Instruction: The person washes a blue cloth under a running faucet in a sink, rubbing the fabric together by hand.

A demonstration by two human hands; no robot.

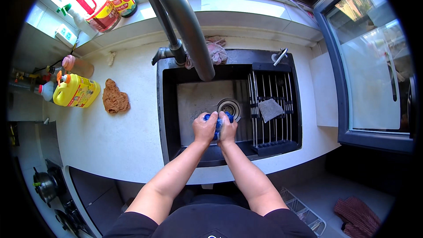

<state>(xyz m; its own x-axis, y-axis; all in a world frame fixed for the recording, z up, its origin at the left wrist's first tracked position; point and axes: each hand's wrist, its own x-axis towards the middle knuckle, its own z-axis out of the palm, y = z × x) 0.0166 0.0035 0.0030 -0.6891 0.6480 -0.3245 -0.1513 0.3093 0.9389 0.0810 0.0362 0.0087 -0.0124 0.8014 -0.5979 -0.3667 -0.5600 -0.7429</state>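
Over the black sink (164, 119), my left hand (203, 128) and my right hand (228, 130) are pressed close together. Between them is a bunched blue cloth (218, 128), with whitish patches that look like suds. Both hands have their fingers closed round it; part of it is hidden by the palms. Just beyond my fingers lies the round metal drain (229, 107). A tall grey faucet (189, 26) arches over the basin from behind, and no running water can be made out.
Right of my hands, a black rack with metal rods (274, 136) spans the sink, a grey sponge cloth (270, 109) on it. A brown cloth (115, 98) and yellow jug (78, 91) stand on the left counter. An open window pane (370, 70) juts in at right.
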